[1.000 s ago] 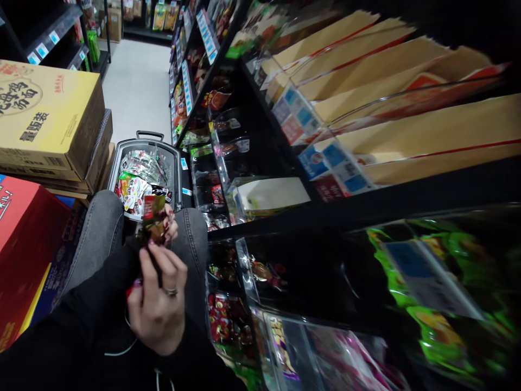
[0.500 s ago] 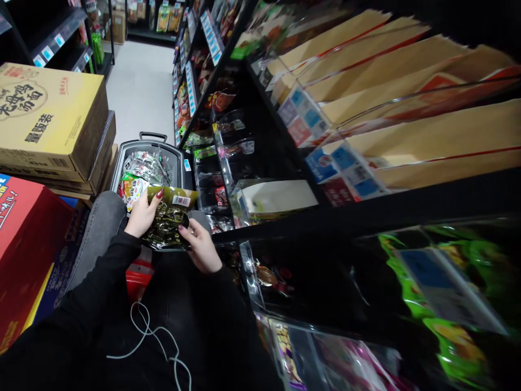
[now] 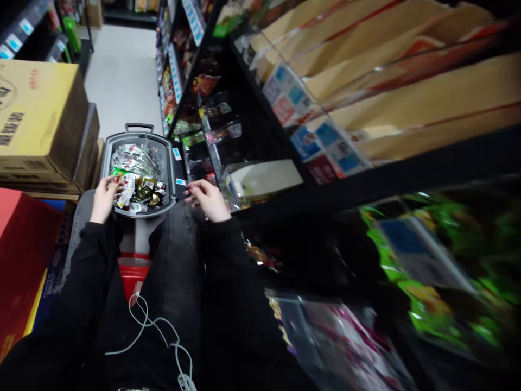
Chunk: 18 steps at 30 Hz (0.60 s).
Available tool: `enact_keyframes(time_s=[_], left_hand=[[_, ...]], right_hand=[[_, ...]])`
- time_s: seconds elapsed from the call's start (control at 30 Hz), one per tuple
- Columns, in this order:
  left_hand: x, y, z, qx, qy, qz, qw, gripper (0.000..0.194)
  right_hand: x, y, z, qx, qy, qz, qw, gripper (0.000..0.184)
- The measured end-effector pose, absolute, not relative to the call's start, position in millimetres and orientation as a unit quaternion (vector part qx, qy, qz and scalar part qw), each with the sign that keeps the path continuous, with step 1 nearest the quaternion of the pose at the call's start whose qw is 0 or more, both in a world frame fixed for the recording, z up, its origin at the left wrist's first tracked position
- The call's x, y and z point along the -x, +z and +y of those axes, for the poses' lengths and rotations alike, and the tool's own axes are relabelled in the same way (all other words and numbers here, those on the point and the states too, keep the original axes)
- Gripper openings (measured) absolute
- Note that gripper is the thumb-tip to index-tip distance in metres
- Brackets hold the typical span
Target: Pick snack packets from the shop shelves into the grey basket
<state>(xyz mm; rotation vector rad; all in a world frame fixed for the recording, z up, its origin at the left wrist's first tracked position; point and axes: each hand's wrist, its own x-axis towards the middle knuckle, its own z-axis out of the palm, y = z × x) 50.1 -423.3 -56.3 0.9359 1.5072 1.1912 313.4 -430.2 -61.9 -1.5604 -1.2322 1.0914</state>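
Observation:
A grey shopping basket (image 3: 106, 153) full of small snack packets stands on the floor in front of my knees. The dark green snack packet (image 3: 145, 191) lies in it near the front. My left hand (image 3: 105, 197) rests at the basket's near left rim, its fingers curled onto a white packet (image 3: 126, 191) inside. My right hand (image 3: 207, 199) hovers just right of the basket, beside the lower shelf edge, fingers loosely bent and holding nothing I can see.
Black store shelves (image 3: 285, 125) with snack bins and price tags fill the right side. Stacked cardboard cartons (image 3: 38, 125) and a red box (image 3: 20, 255) stand on the left. A red stool (image 3: 132, 271) shows between my legs. A white cable (image 3: 163, 336) lies on my lap. The aisle floor (image 3: 122, 81) runs ahead.
The dark green packet that both hands held has gone into the basket. My left hand moved to the basket's left rim, and my right hand swung right toward the shelf.

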Motion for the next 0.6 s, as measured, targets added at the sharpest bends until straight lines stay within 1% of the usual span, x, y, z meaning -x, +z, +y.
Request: enact_keyframes(time_s=[0.07,0.13,0.17,0.2,0.23,0.27,0.3,0.4,0.53,0.6], left_hand=[[-50.6,-53.9,-423.8,-0.391,0.49,0.612,0.482,0.026],[-52.0,-54.2,-422.9,-0.399,0.487,0.605,0.488,0.029],[-53.4,-55.3,-422.1,-0.406,0.484,0.6,0.491,0.03],[-55.4,-56.8,-421.5,-0.413,0.479,0.596,0.495,0.032],[-57.9,-58.5,-421.1,-0.421,0.474,0.592,0.498,0.034],[-60.6,-60.2,-421.1,-0.432,0.466,0.589,0.499,0.036],[-63.5,-61.8,-421.3,-0.444,0.456,0.588,0.5,0.037],[-70.3,-64.3,-423.2,-0.481,0.421,0.591,0.491,0.04],[-71.5,-63.7,-426.4,-0.507,0.396,0.601,0.474,0.042],[-69.6,-64.3,-428.1,-0.507,0.396,0.61,0.463,0.042]], right_hand=[[-325.0,-69.2,-485.6,0.654,0.381,-0.511,0.408,0.022],[-331.5,-95.8,-543.1,0.726,0.311,-0.463,0.403,0.029],[-334.0,-115.2,-567.9,0.794,0.25,-0.415,0.366,0.03],[-336.8,-137.1,-588.4,0.846,0.226,-0.375,0.305,0.027],[-340.1,-159.9,-603.8,0.876,0.228,-0.352,0.238,0.021],[-344.1,-182.2,-614.0,0.888,0.231,-0.335,0.216,0.013],[-348.9,-202.9,-619.3,0.896,0.231,-0.321,0.199,0.01],[-366.5,-249.6,-614.3,0.907,0.227,-0.303,0.183,0.014],[-394.6,-282.1,-592.1,0.901,0.241,-0.324,0.159,0.007],[-406.6,-290.8,-582.3,0.893,0.254,-0.346,0.135,0.007]])
